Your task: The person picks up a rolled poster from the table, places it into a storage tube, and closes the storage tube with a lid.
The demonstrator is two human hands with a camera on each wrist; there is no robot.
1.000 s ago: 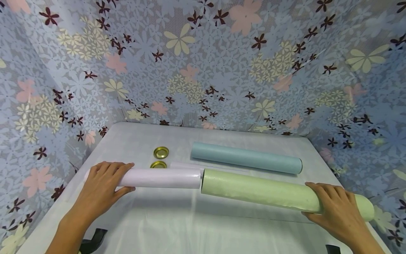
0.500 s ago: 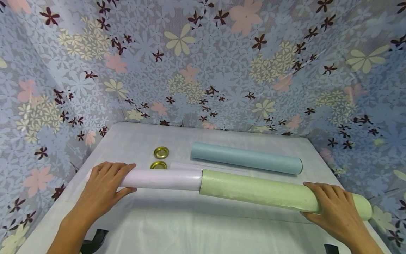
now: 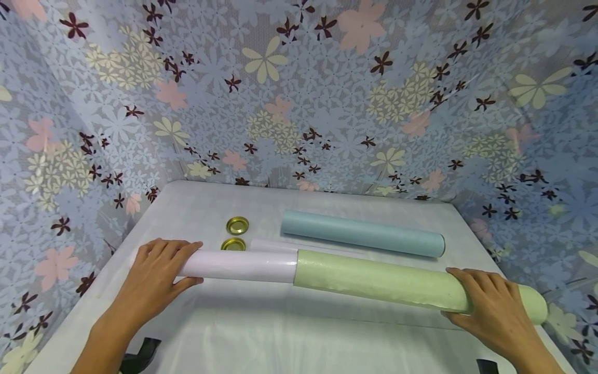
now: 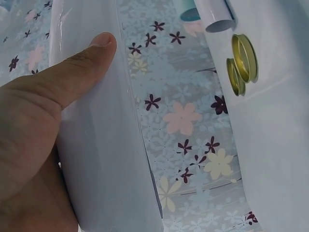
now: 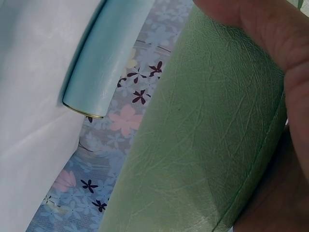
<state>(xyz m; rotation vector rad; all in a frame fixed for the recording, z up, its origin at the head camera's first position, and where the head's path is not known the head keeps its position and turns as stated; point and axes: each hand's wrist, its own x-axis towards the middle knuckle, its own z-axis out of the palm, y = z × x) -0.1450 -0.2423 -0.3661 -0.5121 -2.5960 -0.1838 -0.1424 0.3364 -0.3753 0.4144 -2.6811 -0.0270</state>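
Drawn together, glossy lilac tube meets creased green tube.

Two gold caps, a blue tube — floral cloth behind.

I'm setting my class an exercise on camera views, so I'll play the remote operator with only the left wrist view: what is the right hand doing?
Observer: In the head view, the right hand grips a green tube near its right end.
Operator: My pale roll runs out of the top of my picture. What is at that end?
Observer: In the head view, that end meets the left end of the green tube with no gap showing; I can't tell whether it sits inside.
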